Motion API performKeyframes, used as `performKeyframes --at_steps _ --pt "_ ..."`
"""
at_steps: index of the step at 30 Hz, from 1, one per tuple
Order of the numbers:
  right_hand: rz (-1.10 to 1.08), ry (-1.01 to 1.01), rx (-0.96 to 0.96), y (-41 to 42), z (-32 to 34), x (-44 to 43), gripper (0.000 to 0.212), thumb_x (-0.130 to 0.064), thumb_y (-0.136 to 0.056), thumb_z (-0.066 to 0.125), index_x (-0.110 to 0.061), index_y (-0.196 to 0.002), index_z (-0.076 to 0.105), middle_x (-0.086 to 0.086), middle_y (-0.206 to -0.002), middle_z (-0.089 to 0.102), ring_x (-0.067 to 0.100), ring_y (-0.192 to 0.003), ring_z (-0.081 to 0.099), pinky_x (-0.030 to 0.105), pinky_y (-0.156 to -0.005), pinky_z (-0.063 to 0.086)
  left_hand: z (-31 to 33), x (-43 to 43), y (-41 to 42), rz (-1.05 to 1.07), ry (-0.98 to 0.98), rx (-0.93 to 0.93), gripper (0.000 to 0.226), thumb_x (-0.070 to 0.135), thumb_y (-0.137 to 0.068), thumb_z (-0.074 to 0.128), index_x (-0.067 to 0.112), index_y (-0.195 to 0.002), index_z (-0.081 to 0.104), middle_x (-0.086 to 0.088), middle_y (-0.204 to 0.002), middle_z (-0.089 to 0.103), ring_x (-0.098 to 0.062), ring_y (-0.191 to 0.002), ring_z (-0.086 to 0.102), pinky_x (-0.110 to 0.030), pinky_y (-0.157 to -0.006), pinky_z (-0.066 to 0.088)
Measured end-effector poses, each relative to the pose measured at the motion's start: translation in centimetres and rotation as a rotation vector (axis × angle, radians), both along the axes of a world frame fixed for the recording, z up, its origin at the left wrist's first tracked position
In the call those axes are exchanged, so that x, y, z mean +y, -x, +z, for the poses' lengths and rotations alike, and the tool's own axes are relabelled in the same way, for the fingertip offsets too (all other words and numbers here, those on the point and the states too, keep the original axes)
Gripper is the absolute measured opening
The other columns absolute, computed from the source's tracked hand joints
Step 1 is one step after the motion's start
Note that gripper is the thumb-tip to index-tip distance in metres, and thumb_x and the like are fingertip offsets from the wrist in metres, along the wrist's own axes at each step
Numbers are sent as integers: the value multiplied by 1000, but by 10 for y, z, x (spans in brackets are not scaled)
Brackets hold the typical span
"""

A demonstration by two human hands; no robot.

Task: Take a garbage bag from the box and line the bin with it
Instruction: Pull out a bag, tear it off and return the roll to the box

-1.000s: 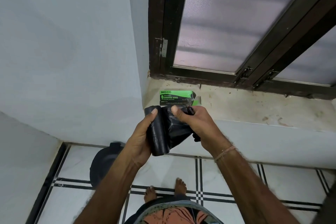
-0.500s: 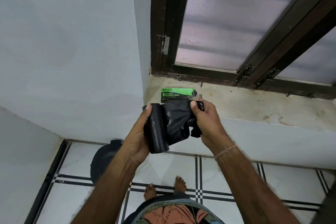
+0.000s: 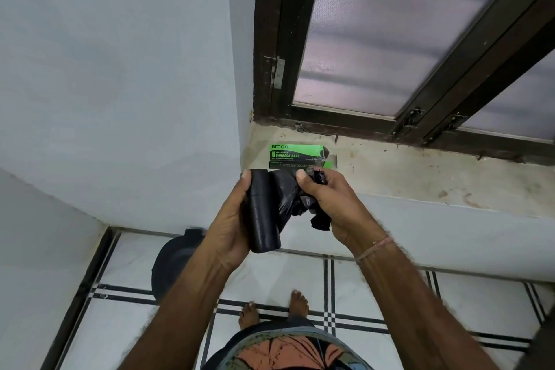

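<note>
A green and black garbage bag box lies on the window ledge near the corner, its right end flap open. In front of the ledge I hold a black roll of garbage bags. My left hand grips the roll upright. My right hand pinches the loose, crumpled end of the outer bag, which is partly unrolled to the right. The dark bin stands on the floor in the corner below, partly hidden by my left forearm.
A blue wall fills the left side. A dark-framed frosted window rises above the ledge. The white tiled floor has black lines. My bare feet stand just right of the bin.
My right hand has moved back toward the roll, bunching the loose bag end. The roll stays in my left hand. The view has shifted slightly.
</note>
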State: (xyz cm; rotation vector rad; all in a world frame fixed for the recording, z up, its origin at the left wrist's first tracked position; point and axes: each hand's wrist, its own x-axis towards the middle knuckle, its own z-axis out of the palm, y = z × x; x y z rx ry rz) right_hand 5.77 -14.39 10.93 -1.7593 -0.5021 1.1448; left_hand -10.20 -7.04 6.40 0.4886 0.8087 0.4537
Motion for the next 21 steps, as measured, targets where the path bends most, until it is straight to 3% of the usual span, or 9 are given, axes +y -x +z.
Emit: performKeyframes --at_steps 2,6,10,13,16,19,21 --pt "-17 -5 8 1 -2 1 28 -36 -104 59 -10 -97 68 3 -70 68 18 -58 57 26 -50 37 0 1 2 21 26 -5 70 63 -79 71 18 -133 68 -16 -126 74 -31 -105 74 -44 -87 61" --pt "-106 -16 10 -1 -8 5 18 -29 -106 55 -15 -107 67 7 -90 74 29 -73 67 22 -43 40 -4 5 6 22 20 -20 75 65 -83 70 17 -140 64 -15 -136 70 -33 -125 67 -48 -104 54" --pt "-216 -81 43 -2 -11 11 20 -19 -109 49 -15 -107 69 9 -97 74 26 -81 66 35 -64 54 -7 6 6 7 17 -44 70 63 -87 66 17 -141 63 -13 -137 69 -33 -129 64 -53 -113 47" --pt "-220 -43 161 2 -6 11 27 -34 -109 48 -19 -111 70 2 -99 80 24 -92 74 37 -66 61 -10 8 6 7 1 -41 73 64 -87 68 17 -143 61 -13 -141 67 -34 -132 62 -54 -115 44" --pt "-86 -48 210 4 1 8 35 -53 -99 57 -23 -104 74 -3 -95 81 19 -86 78 40 -67 63 -14 9 5 -27 -15 -54 78 67 -86 69 17 -145 59 -15 -145 64 -35 -136 59 -56 -118 40" --pt "36 -11 98 5 2 8 29 -43 -89 76 -16 -99 75 1 -83 77 19 -69 72 28 -51 52 -16 10 5 -33 -20 -54 75 67 -86 68 17 -142 62 -16 -140 67 -36 -131 63 -58 -115 43" --pt "9 -7 68 4 -2 9 20 -36 -92 76 -17 -89 73 4 -77 72 19 -62 65 26 -53 44 -17 10 6 -31 -12 -55 77 67 -84 70 16 -141 63 -17 -139 67 -38 -129 64 -60 -114 44"
